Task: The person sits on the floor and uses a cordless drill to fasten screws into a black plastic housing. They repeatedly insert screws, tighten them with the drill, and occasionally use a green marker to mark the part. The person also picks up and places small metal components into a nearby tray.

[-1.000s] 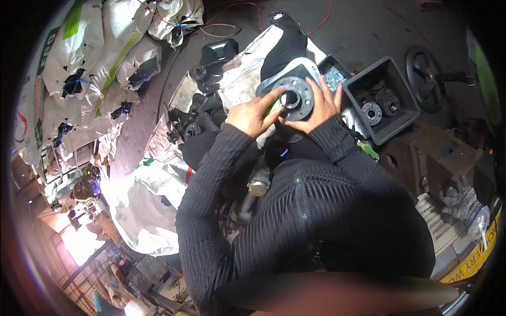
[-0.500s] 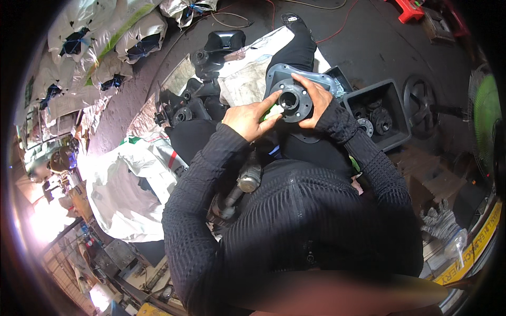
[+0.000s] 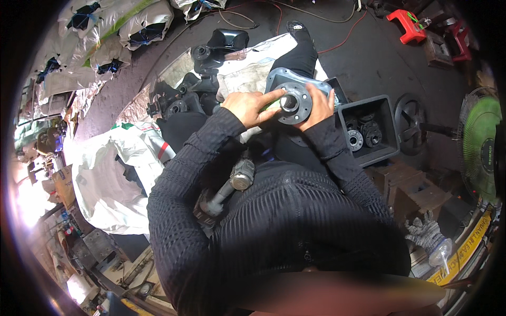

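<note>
In front of my lap is a dark round metal flange with a central bore and bolt holes round its face. It sits against a blue-grey housing with a broad rimmed plate. My right hand grips the flange's right side, fingers behind it. My left hand comes from the left, index finger and thumb pinched at the hub. A small pale green thing shows between those fingertips, too covered to name. A metal-bodied tool with a rounded silver end rests beside my left forearm.
At the right, a black bin holds several flanges. Beyond it are a dark spoked wheel and a green fan. More black housings lie at the left, near a white sack. A red stool stands far right.
The view has shifted, bringing more of the fan and red stool into sight. The flange's face has tilted a little. Less of the pale green thing shows in my left fingers.
</note>
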`<action>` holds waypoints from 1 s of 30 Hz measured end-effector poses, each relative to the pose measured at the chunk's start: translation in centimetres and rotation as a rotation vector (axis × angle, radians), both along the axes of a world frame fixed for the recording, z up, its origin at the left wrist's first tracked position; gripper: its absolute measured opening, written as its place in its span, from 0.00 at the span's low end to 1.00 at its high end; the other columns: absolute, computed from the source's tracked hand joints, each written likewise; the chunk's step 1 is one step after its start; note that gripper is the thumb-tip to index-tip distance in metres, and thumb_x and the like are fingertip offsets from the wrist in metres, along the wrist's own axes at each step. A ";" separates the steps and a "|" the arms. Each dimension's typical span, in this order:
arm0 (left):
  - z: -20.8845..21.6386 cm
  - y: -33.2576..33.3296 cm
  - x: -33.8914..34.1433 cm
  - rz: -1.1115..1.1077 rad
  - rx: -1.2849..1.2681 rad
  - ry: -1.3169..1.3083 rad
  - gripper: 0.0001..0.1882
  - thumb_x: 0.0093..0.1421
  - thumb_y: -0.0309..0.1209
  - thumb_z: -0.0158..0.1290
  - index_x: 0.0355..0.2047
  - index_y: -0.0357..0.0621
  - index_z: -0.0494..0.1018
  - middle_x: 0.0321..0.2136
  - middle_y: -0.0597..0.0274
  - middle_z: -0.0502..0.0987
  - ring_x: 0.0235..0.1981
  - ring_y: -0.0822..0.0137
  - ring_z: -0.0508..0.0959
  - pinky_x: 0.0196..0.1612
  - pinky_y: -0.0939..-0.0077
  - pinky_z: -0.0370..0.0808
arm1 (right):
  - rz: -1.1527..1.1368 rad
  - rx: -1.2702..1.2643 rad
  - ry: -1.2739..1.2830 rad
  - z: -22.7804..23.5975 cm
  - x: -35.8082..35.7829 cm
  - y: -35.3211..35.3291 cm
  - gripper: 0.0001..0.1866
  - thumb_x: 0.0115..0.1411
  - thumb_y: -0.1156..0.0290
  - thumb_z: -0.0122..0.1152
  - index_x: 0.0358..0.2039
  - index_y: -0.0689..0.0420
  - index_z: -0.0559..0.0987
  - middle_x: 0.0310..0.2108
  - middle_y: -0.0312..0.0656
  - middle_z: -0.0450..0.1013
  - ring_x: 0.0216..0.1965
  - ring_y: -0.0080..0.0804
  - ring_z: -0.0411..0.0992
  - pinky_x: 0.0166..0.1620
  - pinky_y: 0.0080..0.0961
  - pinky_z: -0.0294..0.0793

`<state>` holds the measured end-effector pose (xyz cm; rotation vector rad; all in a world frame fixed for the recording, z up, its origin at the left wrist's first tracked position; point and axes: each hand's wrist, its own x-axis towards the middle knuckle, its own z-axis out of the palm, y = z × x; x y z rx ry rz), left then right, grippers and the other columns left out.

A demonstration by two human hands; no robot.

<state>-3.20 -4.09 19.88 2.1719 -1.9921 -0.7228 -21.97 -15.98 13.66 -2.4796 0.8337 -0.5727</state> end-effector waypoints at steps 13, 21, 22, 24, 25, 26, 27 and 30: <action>1.2 0.9 0.8 -0.047 0.048 0.153 0.30 0.58 0.42 0.52 0.60 0.57 0.62 0.34 0.50 0.78 0.34 0.49 0.79 0.39 0.61 0.74 | 0.799 0.235 0.147 -1.3 2.4 -6.9 0.45 0.37 0.49 0.71 0.52 0.62 0.68 0.48 0.48 0.71 0.55 0.39 0.67 0.68 0.43 0.37; -0.2 -1.1 2.9 -0.227 -0.119 0.042 0.25 0.59 0.43 0.52 0.56 0.56 0.68 0.30 0.53 0.77 0.28 0.52 0.78 0.34 0.61 0.75 | 0.826 0.312 0.229 -1.0 3.0 -7.3 0.48 0.34 0.49 0.74 0.54 0.59 0.66 0.51 0.47 0.69 0.58 0.42 0.63 0.69 0.44 0.34; -0.5 -1.3 2.9 -0.235 -0.157 0.022 0.24 0.59 0.43 0.52 0.55 0.56 0.69 0.29 0.54 0.76 0.28 0.53 0.78 0.34 0.61 0.75 | 0.837 0.336 0.235 -1.0 3.1 -7.4 0.48 0.34 0.50 0.74 0.54 0.58 0.66 0.51 0.46 0.69 0.59 0.42 0.63 0.69 0.45 0.34; -1.2 -1.8 3.3 -0.267 -0.133 -0.014 0.21 0.59 0.44 0.51 0.51 0.55 0.72 0.29 0.56 0.76 0.28 0.54 0.77 0.34 0.62 0.75 | 0.890 0.273 0.279 -0.9 3.2 -7.5 0.47 0.34 0.51 0.74 0.55 0.57 0.66 0.52 0.44 0.69 0.59 0.39 0.63 0.68 0.47 0.34; -1.6 -2.2 3.6 -0.327 -0.361 -0.063 0.25 0.60 0.55 0.46 0.57 0.69 0.65 0.25 0.58 0.76 0.22 0.55 0.78 0.29 0.64 0.76 | 0.909 0.310 0.276 -0.7 3.2 -7.5 0.47 0.35 0.52 0.74 0.55 0.57 0.66 0.52 0.44 0.69 0.59 0.39 0.63 0.68 0.48 0.34; -2.0 -2.6 4.1 -0.360 -0.419 -0.114 0.26 0.60 0.55 0.46 0.58 0.69 0.64 0.26 0.57 0.76 0.24 0.55 0.78 0.30 0.63 0.76 | 0.920 0.328 0.269 -0.5 3.2 -7.6 0.47 0.35 0.53 0.74 0.56 0.57 0.65 0.51 0.44 0.69 0.59 0.39 0.63 0.68 0.48 0.34; -2.4 -2.8 4.8 -0.390 -0.478 -0.168 0.27 0.61 0.54 0.46 0.59 0.68 0.62 0.26 0.57 0.76 0.26 0.55 0.78 0.31 0.62 0.76 | 0.940 0.325 0.234 -0.2 3.2 -7.8 0.47 0.35 0.53 0.74 0.56 0.57 0.65 0.51 0.44 0.69 0.58 0.39 0.63 0.68 0.49 0.34; -3.5 -2.1 7.6 0.277 -0.423 0.081 0.31 0.61 0.55 0.46 0.62 0.62 0.58 0.43 0.50 0.75 0.41 0.49 0.77 0.43 0.60 0.74 | 1.035 0.292 0.343 0.3 4.4 -7.7 0.49 0.33 0.58 0.74 0.58 0.55 0.63 0.52 0.44 0.69 0.59 0.40 0.63 0.67 0.50 0.35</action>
